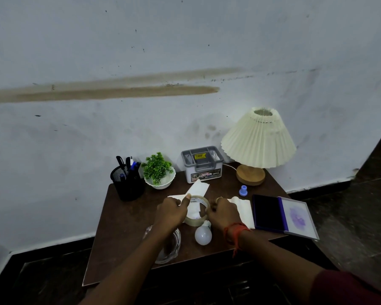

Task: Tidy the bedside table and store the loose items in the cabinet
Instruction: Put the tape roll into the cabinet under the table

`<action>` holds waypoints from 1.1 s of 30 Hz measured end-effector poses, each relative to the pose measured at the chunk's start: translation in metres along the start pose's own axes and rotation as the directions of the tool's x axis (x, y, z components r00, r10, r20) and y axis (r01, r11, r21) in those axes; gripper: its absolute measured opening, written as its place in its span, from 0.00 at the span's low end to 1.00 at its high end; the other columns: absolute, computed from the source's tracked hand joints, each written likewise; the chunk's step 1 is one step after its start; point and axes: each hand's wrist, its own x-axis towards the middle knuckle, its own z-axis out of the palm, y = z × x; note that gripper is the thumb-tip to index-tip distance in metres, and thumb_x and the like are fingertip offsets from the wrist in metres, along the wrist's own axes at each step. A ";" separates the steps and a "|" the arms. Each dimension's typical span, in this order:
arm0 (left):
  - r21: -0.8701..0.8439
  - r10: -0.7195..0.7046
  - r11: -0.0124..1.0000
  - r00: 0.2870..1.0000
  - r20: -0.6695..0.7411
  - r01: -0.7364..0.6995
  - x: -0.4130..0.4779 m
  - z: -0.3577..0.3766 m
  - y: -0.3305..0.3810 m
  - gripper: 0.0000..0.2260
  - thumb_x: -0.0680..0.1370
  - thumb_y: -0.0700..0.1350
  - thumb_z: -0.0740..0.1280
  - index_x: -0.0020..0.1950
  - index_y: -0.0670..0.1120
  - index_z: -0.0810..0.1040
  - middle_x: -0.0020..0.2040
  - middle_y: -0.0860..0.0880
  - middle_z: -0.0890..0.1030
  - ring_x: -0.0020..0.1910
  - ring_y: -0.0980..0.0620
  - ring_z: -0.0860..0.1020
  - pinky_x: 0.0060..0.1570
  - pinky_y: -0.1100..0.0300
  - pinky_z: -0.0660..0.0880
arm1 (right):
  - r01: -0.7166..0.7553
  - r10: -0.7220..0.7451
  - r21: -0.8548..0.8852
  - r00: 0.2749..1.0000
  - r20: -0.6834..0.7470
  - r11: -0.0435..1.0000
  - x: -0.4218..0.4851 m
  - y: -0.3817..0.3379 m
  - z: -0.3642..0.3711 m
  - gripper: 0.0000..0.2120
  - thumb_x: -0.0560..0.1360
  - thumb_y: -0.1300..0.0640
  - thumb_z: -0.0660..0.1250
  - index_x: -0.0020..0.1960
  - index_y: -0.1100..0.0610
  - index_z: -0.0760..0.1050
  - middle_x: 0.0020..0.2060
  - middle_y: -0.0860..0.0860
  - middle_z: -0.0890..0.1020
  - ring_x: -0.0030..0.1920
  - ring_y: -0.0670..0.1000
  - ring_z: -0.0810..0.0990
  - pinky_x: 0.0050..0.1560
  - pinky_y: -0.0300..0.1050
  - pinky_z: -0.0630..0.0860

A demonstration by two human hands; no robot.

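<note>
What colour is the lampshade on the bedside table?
Cream, with pleated folds; the lampshade shows best in the head view.

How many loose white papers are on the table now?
2: first paper under the tape roll at the left hand; second paper between the right hand and the ink pad. Hands may hide more.

Dim, even indoor light; the wall (185, 40) reads grey-blue, the floor (42, 271) at 7 o'clock nearly black. Wide-angle bending at the edges, soft detail throughout.
</note>
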 end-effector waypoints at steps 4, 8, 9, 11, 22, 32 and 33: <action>-0.096 -0.042 0.994 0.999 0.008 0.043 0.000 0.001 0.002 0.26 0.78 0.61 0.61 0.28 0.43 0.74 0.28 0.46 0.78 0.42 0.44 0.81 0.44 0.57 0.73 | 0.000 -0.001 -0.018 1.000 -0.012 1.000 0.000 -0.001 0.000 0.08 0.75 0.55 0.64 0.50 0.59 0.76 0.51 0.57 0.82 0.54 0.57 0.78 0.49 0.42 0.71; -0.153 -0.037 0.988 0.999 -0.019 0.034 -0.002 0.000 0.001 0.29 0.77 0.63 0.61 0.32 0.38 0.78 0.34 0.40 0.82 0.42 0.43 0.81 0.49 0.53 0.77 | 0.019 -0.021 -0.028 0.998 -0.053 0.999 -0.002 -0.004 -0.004 0.09 0.76 0.55 0.63 0.50 0.60 0.76 0.51 0.57 0.82 0.53 0.56 0.79 0.49 0.42 0.71; -0.154 -0.023 0.988 0.999 -0.032 0.017 -0.002 -0.001 0.003 0.30 0.77 0.63 0.61 0.33 0.37 0.78 0.35 0.39 0.82 0.41 0.43 0.81 0.49 0.52 0.77 | 0.028 -0.029 -0.020 0.998 -0.063 0.999 -0.003 -0.005 -0.006 0.09 0.76 0.55 0.63 0.51 0.60 0.77 0.51 0.57 0.82 0.54 0.56 0.79 0.49 0.42 0.71; -0.164 0.011 0.986 0.998 -0.057 -0.020 -0.005 -0.006 0.008 0.30 0.78 0.62 0.60 0.35 0.35 0.78 0.36 0.37 0.82 0.40 0.43 0.81 0.47 0.53 0.76 | 0.054 -0.054 0.002 0.995 -0.088 0.999 -0.004 -0.008 -0.008 0.10 0.76 0.56 0.63 0.51 0.60 0.78 0.51 0.56 0.82 0.53 0.56 0.79 0.49 0.42 0.71; -0.383 0.006 0.923 0.995 -0.097 -0.043 -0.042 -0.047 0.030 0.29 0.68 0.73 0.56 0.36 0.50 0.83 0.34 0.46 0.84 0.43 0.47 0.83 0.50 0.47 0.80 | 0.198 -0.183 0.111 0.974 -0.134 0.974 -0.038 -0.028 -0.042 0.17 0.71 0.57 0.63 0.58 0.53 0.80 0.54 0.52 0.84 0.58 0.55 0.80 0.59 0.49 0.76; -0.510 -0.148 0.851 0.989 -0.010 0.122 -0.139 -0.050 0.026 0.32 0.66 0.75 0.58 0.34 0.47 0.83 0.32 0.46 0.84 0.37 0.46 0.83 0.48 0.46 0.81 | 0.150 -0.135 0.131 0.983 -0.121 0.980 -0.136 -0.008 -0.061 0.14 0.73 0.56 0.64 0.57 0.53 0.81 0.54 0.50 0.84 0.58 0.52 0.80 0.61 0.42 0.73; -0.540 -0.162 0.829 0.987 0.015 0.144 -0.149 -0.046 0.025 0.29 0.68 0.73 0.60 0.33 0.48 0.83 0.33 0.47 0.85 0.38 0.46 0.83 0.48 0.45 0.81 | 0.143 -0.127 0.138 0.985 -0.117 0.980 -0.146 -0.003 -0.061 0.14 0.73 0.56 0.65 0.57 0.53 0.81 0.54 0.50 0.84 0.58 0.52 0.80 0.60 0.41 0.73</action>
